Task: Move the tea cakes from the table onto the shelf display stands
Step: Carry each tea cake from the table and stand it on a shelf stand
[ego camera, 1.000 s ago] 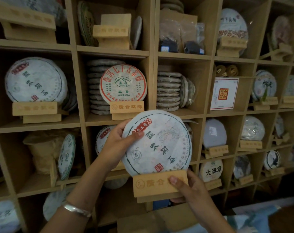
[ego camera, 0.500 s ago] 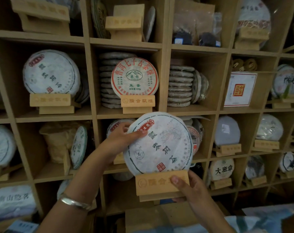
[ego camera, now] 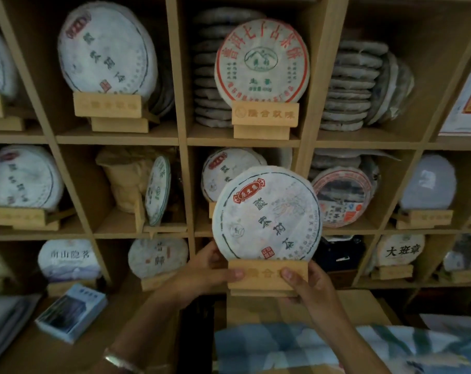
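The tall wooden cubby shelf [ego camera: 183, 136] fills the view, most of its compartments already stocked with paper-wrapped round tea cakes on small stands; the whole grid sits larger and closer than it did a second ago, so the person has stepped in toward it. Along the bottom edge, a brown tabletop [ego camera: 40, 354] carries a pale blue booklet [ego camera: 71, 311] at the left and a blue-and-white printed cloth [ego camera: 323, 346] at the right.

In front of the shelf's middle column, held in the air and not yet resting in any compartment, is the round white paper-wrapped tea cake with a red label and dark characters [ego camera: 266, 214]. It stands upright in the slot of a light wooden display stand with engraved characters [ego camera: 268, 276].

The left hand [ego camera: 202, 273] has dropped from the cake's upper edge, where it lay a second ago, to the stand's left end; its thumb now presses the front face and its fingers curl behind. The right hand [ego camera: 307, 287] grips the stand's right end in the same way, thumb in front, fingers under and behind. A silver bangle [ego camera: 121, 361] circles the left wrist.

With both hands now on the stand, the cake rides only in its slot. My reading is that the pair is ready to be set into a compartment, and a tilt could tip the cake out.
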